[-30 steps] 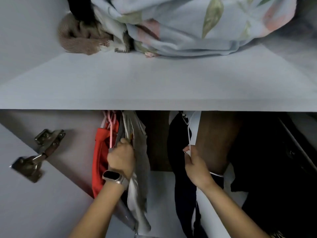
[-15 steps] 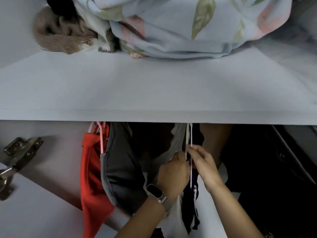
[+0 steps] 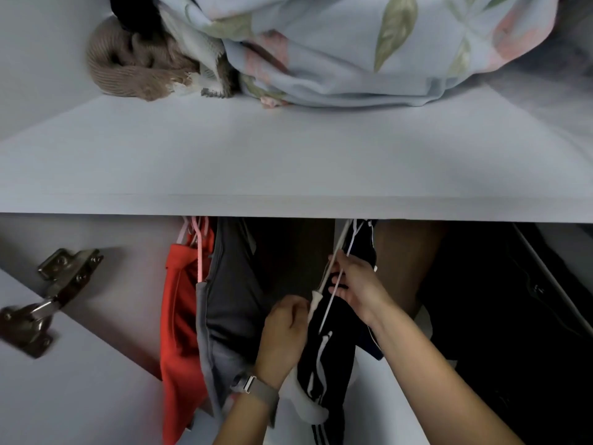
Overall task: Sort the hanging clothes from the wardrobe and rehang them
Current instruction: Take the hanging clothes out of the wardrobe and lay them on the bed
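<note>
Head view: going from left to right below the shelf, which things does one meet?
door hinge → red garment → grey garment → left hand → white hanger → right hand

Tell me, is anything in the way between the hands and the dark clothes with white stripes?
Nothing visible is. The right hand already holds the white hanger carrying the dark striped garment, and the left hand is right against it. The grey garment and red garment hang off to the left.
</note>
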Motion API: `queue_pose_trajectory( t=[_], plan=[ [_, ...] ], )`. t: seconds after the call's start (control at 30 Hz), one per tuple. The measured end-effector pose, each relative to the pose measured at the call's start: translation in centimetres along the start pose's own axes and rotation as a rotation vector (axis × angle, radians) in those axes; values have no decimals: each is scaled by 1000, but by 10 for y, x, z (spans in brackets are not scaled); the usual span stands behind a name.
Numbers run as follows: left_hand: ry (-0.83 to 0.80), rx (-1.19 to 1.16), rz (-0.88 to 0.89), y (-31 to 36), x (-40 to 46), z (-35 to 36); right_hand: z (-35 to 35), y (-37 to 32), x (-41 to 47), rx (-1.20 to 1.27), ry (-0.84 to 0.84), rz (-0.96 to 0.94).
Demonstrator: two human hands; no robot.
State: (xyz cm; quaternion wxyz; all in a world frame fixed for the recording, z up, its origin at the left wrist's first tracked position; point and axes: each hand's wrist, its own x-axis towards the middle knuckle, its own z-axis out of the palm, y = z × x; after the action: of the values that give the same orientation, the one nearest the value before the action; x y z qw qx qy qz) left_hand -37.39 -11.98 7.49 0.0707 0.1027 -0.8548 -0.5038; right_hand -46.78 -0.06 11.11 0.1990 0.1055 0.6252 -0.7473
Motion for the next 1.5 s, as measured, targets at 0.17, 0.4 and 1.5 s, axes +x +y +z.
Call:
queue_pose_trajectory(
  t=[0.17, 0.4, 1.5],
  plan=[
    [-107, -291, -177, 1, -7, -11, -10, -30, -11, 30, 221, -197],
    [-68, -374, -187, 12, -3, 0, -73, -17, -70, -109, 122, -221],
    [-738, 206, 1226, 185, -430, 243, -304, 186, -630, -778, 1017, 121]
  ],
)
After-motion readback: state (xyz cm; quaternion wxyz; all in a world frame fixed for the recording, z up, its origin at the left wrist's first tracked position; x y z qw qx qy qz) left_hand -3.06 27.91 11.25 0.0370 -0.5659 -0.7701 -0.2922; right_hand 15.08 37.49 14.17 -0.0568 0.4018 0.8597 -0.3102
